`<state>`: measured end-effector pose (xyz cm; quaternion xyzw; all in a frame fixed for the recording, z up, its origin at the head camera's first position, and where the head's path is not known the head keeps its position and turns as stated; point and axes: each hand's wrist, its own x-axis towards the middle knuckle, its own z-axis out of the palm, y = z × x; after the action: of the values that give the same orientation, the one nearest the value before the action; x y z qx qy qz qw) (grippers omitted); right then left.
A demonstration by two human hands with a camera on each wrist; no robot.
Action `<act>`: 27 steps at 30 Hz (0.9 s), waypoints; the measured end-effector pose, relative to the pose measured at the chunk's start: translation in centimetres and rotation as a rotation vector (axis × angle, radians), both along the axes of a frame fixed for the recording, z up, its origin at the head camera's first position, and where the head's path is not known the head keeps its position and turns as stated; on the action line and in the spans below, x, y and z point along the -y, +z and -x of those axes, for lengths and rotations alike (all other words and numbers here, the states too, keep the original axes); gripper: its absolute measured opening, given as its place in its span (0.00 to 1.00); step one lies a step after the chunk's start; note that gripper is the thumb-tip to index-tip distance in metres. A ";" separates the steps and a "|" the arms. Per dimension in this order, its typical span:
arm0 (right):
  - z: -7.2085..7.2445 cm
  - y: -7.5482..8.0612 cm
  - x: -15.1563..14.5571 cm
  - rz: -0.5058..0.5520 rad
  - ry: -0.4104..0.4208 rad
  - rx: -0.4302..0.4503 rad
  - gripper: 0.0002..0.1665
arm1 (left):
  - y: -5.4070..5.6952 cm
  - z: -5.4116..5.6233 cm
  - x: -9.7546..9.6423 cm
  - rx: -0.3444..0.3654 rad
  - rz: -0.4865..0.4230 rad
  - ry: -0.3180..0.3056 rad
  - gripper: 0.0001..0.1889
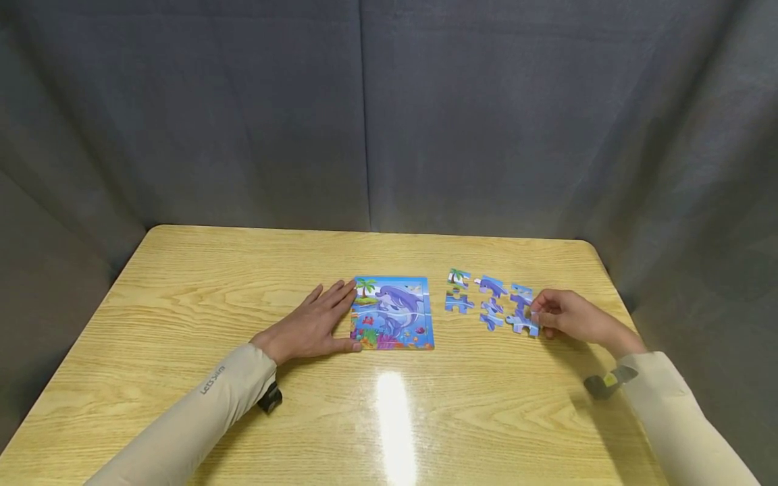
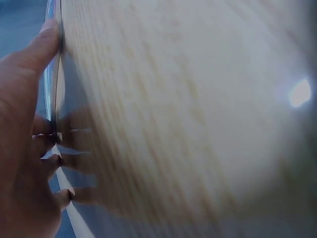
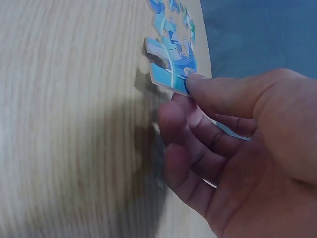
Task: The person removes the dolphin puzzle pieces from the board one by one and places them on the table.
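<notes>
My left hand (image 1: 310, 329) lies spread on the wooden table, its fingertips and thumb at the left edge of a square dolphin picture puzzle board (image 1: 398, 297). The left wrist view shows this hand (image 2: 25, 99) in profile along the tabletop. To the right, my right hand (image 1: 571, 316) pinches a blue puzzle piece (image 3: 166, 78) between thumb and index finger, its other fingers curled beneath. That piece is tilted and overlaps the nearest loose pieces. Among these are a palm tree piece (image 1: 458, 277), a purple dolphin piece (image 1: 492, 285) and a light blue piece (image 1: 521, 324).
The light wood table (image 1: 243, 270) has rounded far corners. Grey curtains (image 1: 255, 121) hang behind it and at both sides. A bright reflection shows on the wood in front of the board. Each wrist wears a small dark device, the left one (image 1: 270, 397) near the sleeve.
</notes>
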<state>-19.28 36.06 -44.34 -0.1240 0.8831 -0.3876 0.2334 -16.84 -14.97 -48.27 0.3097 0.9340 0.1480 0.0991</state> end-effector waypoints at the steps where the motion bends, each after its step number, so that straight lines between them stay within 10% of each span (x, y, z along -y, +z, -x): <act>1: 0.0 -0.1 0.0 0.001 -0.003 0.003 0.07 | 0.0 0.0 0.0 -0.002 -0.001 0.000 0.55; 27: 0.3 -0.8 0.6 -0.159 0.012 -0.183 0.04 | 0.0 -0.1 0.1 0.002 0.003 0.000 0.55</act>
<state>-19.61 35.42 -45.17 -0.1452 0.9280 -0.3019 0.1630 -16.74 -15.09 -48.25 0.3092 0.9342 0.1469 0.1007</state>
